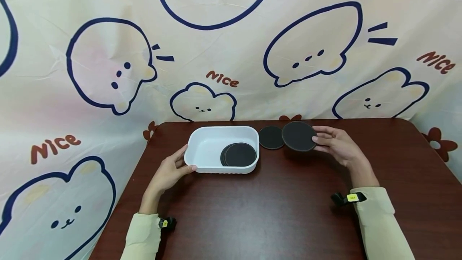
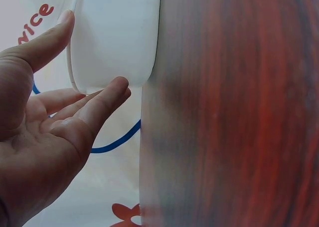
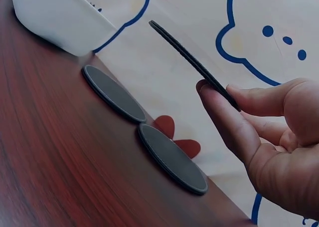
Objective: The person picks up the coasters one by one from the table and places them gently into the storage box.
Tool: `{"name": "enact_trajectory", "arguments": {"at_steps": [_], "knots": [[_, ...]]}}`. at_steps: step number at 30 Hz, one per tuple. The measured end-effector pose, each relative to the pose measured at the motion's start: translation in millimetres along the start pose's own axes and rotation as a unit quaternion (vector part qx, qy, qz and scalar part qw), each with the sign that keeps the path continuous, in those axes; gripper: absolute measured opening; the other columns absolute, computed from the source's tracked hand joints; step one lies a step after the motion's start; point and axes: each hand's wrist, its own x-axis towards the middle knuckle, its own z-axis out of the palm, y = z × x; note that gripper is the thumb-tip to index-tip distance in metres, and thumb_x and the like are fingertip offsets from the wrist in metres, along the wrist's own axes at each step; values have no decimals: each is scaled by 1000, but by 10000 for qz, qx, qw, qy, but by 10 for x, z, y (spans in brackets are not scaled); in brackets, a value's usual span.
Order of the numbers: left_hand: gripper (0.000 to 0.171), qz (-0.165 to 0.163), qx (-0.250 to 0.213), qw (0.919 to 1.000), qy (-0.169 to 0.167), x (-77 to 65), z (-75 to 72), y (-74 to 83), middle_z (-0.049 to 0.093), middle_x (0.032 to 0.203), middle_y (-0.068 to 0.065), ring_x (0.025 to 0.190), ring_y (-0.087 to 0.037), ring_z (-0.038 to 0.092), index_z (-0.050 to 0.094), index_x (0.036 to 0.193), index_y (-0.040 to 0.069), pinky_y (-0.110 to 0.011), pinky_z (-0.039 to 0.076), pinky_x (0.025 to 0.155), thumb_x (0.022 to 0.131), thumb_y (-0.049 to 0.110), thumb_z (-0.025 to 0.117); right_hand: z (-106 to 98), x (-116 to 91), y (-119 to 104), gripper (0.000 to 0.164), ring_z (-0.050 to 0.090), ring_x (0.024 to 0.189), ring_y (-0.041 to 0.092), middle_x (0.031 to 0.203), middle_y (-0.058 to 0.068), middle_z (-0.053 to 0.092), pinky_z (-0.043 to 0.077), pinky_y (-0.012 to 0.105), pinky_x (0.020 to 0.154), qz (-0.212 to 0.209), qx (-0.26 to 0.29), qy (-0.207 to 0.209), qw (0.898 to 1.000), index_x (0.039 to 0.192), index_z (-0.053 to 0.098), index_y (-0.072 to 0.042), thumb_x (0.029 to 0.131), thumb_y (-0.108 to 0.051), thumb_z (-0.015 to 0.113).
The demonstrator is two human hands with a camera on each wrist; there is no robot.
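A white rectangular tray stands on the table, with overlapping round black coasters at the right of its floor. My left hand holds the tray's left end, thumb at the near corner and fingers along the side. To the right of the tray, my right hand pinches a black coaster by its edge, tilted and raised off the table. Below it in the right wrist view, two more coasters lie flat on the table, a farther coaster and a nearer coaster. The held coaster hides the nearer one in the head view.
The dark brown wooden table reaches back to a pale cloth printed with cartoon bears, which hangs along its far edge and left side. The flat coasters lie near that far edge, close to the tray's right end.
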Motion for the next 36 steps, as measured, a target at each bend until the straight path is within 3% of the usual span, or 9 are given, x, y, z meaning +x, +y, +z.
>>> {"name": "enact_trajectory", "arguments": {"at_steps": [7,24,36], "knots": [[93,80,56,10000,20,6,4,-4,42,167,-28,144,-44,57,26,171,5,-46,58,103,98,22,82,118,41,10,62,79,97,7,110,-9,78,65,25,86,-46,198,-103,9997,156,40,5,103,-6,71],[94,113,54,9999,15,3,-8,-10,43,168,-25,143,-42,59,27,170,6,-45,60,102,96,18,83,430,138,1,66,78,101,7,116,-8,75,64,29,94,11,87,-169,9998,161,37,5,105,-8,69],[94,75,37,10000,-25,3,-12,-14,42,169,-24,144,-41,58,26,171,7,-46,59,103,97,21,82,708,229,17,65,78,99,6,115,-8,74,64,27,90,-35,75,-284,9996,161,38,6,105,-5,67]]}}
